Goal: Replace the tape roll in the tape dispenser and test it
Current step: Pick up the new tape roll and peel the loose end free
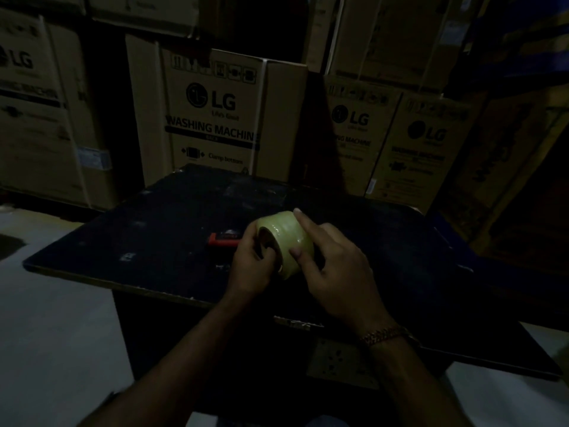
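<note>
At the far left we see pale floor [55, 318] and stacked cardboard boxes [215, 118] printed for washing machines, which run along behind the dark counter [154, 235]. On the counter lies the red tape dispenser [223, 240], its right end hidden behind our left hand [249, 263]. That hand's fingers [264, 254] curl into the core of the yellowish tape roll [288, 238] and grip it. The roll is held just above the counter, right beside the dispenser, tilted with its open core towards the left. Our right hand [335, 263] grips the roll's outer band, with the index finger laid over the top and the thumb pressed on the near face. A metal bracelet [381, 334] circles the right wrist.
</note>
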`<state>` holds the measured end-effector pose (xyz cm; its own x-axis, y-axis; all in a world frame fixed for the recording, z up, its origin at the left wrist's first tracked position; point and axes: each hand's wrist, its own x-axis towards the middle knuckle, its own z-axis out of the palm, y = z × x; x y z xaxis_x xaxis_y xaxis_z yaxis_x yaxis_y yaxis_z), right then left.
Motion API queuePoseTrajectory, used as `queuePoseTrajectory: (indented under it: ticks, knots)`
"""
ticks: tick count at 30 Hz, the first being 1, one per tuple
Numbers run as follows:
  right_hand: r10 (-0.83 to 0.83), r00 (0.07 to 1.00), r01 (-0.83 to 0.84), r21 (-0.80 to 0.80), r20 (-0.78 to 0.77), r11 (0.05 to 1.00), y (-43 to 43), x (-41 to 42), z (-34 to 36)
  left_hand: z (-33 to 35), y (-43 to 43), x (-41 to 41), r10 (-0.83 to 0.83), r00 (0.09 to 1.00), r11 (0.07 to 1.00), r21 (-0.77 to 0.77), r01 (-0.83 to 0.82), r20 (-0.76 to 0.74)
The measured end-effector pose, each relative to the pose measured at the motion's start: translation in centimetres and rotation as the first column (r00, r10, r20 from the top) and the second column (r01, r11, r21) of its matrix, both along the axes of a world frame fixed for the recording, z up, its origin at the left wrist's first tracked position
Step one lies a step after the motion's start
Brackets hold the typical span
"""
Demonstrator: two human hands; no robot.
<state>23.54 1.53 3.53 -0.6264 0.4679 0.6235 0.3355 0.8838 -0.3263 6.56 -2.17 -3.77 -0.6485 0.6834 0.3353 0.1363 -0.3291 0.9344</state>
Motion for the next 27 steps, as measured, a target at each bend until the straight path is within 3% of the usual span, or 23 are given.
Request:
queuePoseTrajectory:
  ticks: [4,10,14,21,27]
  knots:
    - [0.005,1.000,-0.005,0.025,0.008,1.000,0.6,-0.4,0.4,-0.3,0.0,-0.4,-0.022,1.000,1.000,-0.017,0.022,0.009]
    - [0.063,0.984,-0.060,0.027,-0.168,0.998,0.8,-0.8,0.1,-0.1,-0.3,-0.5,-0.055,0.998,0.998,-0.022,0.055,0.006]
    - [0.029,0.981,-0.029,0.005,-0.193,1.000,0.3,-0.8,0.7,-0.1,-0.4,-0.4,-0.062,0.998,0.998,-0.012,0.062,-0.009]
    - [-0.093,0.988,0.090,-0.030,-0.122,0.995,-0.6,-1.4,1.6,-0.3,-0.3,-0.3,-0.057,0.998,0.998,-0.027,0.057,0.012]
    - [-0.133,0.990,0.134,-0.016,0.054,0.991,-1.3,-1.9,1.9,-0.4,-0.4,-0.2,-0.059,0.998,0.998,-0.025,0.060,0.019]
